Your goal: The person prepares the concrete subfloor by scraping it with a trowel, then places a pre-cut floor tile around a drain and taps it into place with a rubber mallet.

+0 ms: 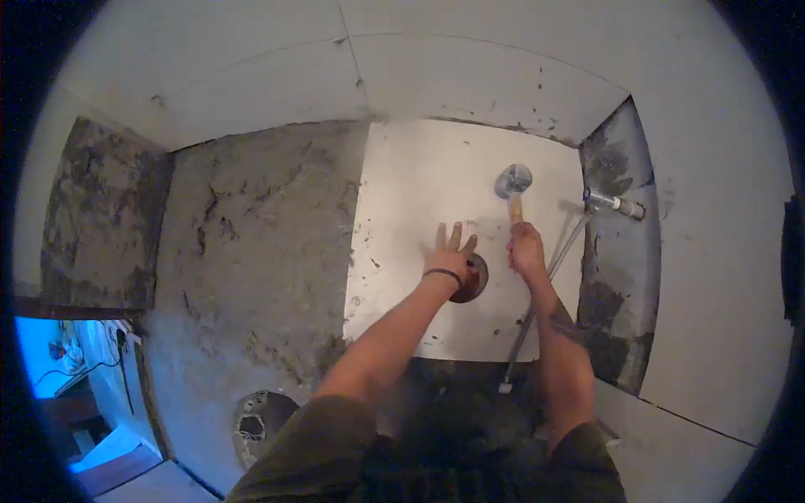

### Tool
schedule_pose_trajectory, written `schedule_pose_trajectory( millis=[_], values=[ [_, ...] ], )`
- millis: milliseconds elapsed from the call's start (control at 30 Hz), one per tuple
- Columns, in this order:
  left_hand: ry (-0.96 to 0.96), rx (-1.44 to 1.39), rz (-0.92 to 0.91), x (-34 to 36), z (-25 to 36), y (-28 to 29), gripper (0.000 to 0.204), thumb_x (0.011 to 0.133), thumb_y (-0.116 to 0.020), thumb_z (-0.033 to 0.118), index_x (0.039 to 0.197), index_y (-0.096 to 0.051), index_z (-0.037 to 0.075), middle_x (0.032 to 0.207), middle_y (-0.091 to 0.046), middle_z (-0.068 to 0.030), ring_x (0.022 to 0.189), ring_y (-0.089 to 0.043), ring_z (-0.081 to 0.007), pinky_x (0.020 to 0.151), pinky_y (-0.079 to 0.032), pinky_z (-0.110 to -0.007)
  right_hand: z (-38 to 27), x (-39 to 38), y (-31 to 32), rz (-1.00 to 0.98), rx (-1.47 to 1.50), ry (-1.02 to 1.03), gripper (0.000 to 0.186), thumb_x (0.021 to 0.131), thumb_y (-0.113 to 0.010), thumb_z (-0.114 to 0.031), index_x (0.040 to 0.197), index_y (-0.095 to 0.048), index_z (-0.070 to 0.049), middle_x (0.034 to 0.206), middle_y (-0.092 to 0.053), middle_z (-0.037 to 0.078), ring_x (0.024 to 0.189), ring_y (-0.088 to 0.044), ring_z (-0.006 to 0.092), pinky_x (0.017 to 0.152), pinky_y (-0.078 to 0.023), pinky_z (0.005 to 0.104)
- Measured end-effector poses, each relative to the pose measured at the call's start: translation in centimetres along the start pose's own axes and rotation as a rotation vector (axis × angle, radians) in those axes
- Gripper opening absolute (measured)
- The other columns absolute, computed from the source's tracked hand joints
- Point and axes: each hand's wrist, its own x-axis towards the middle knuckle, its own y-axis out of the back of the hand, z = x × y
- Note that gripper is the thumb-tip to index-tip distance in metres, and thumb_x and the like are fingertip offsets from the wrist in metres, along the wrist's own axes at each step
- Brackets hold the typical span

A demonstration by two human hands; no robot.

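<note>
A large white tile (402, 201) spans the middle, with smears and dark specks on it. My left hand (447, 258) lies on it with the fingers spread, holding nothing. Just beside that palm, partly covered by it, is a round, dark reddish-brown shape (475, 282); whether it is a hole or a disc I cannot tell. My right hand (527, 249) is closed around the wooden handle of a mallet (514, 179). The mallet's grey, round head is over the tile's upper right part; whether it touches the surface I cannot tell.
Rough grey mortar (260, 226) borders the tile on the left. To the right, a thin metal bar (537, 302) slants up toward a shiny cylindrical fitting (616, 204) by a mortar-smeared strip (620, 293). A round opening (256, 427) lies lower left, near a blue-lit gap (84, 394).
</note>
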Motion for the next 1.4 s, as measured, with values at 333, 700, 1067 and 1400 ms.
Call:
schedule_pose_trajectory(
  millis=[333,700,1067,1400],
  values=[
    [0.027,-0.084,0.066,-0.5,-0.1,-0.2,0.07,0.082,-0.061,0.051,0.144,-0.033,0.035,0.157,-0.014,-0.0008,0.144,-0.011,-0.0317,0.104,-0.018,-0.07,-1.6,-0.8,0.0,0.007,0.54,-0.139,0.035,0.097,-0.042,-0.045,0.094,-0.051,-0.011,0.059,-0.049,0.002,0.041,-0.047,0.0155,0.036,-0.04,0.032],
    [0.044,-0.232,-0.01,-0.1,-0.8,1.0,0.046,0.096,-0.04,0.036,0.142,-0.038,0.034,0.157,-0.013,0.0001,0.143,-0.012,-0.0321,0.105,-0.014,-0.071,-3.9,0.0,-4.1,-0.173,0.519,-0.328,0.043,0.096,-0.039,-0.053,0.093,-0.051,-0.012,0.061,-0.048,0.0,0.043,-0.045,0.0127,0.039,-0.042,0.0295],
    [0.037,-0.184,0.246,0.7,-2.4,-2.7,0.045,0.09,-0.049,0.033,0.135,-0.047,0.032,0.155,-0.023,0.002,0.132,-0.031,-0.0285,0.101,-0.027,-0.064,-3.6,-0.3,-4.7,-0.038,0.574,-0.182,0.044,0.096,-0.039,-0.054,0.087,-0.05,-0.012,0.058,-0.046,-0.001,0.043,-0.044,0.0121,0.038,-0.04,0.028],
    [0.064,-0.091,0.395,0.5,-2.9,-3.4,0.045,0.088,-0.051,0.026,0.133,-0.05,0.028,0.149,-0.033,0.0007,0.119,-0.044,-0.0235,0.087,-0.042,-0.052,-1.9,1.8,-2.3,-0.168,0.62,-0.222,0.047,0.094,-0.042,-0.057,0.086,-0.053,-0.013,0.058,-0.047,0.0,0.043,-0.043,0.0146,0.04,-0.039,0.0308]
  ],
)
